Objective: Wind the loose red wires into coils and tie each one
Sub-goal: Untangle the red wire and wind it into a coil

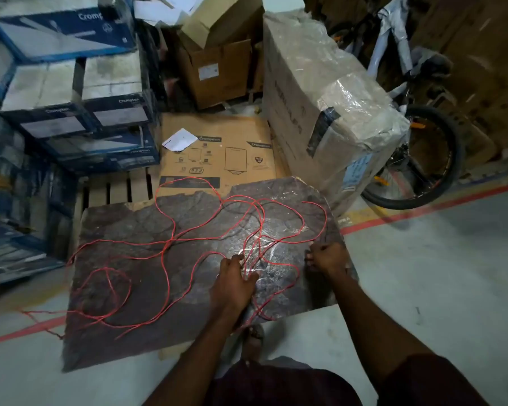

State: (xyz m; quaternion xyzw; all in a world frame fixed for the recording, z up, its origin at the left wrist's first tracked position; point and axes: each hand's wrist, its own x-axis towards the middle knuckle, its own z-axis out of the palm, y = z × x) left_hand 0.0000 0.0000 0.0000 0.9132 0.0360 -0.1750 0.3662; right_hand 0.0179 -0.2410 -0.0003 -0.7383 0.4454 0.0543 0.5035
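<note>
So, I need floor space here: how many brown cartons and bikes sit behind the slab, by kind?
Open brown carton: 1
Printed brown carton lying flat: 1
Plastic-wrapped carton: 1
Bicycle: 1
Total: 4

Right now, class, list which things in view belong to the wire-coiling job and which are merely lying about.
Job: red wires, left hand, right hand, dark slab beneath them.
Lying about: blue boxes, flattened carton, wrapped carton, bicycle.
</note>
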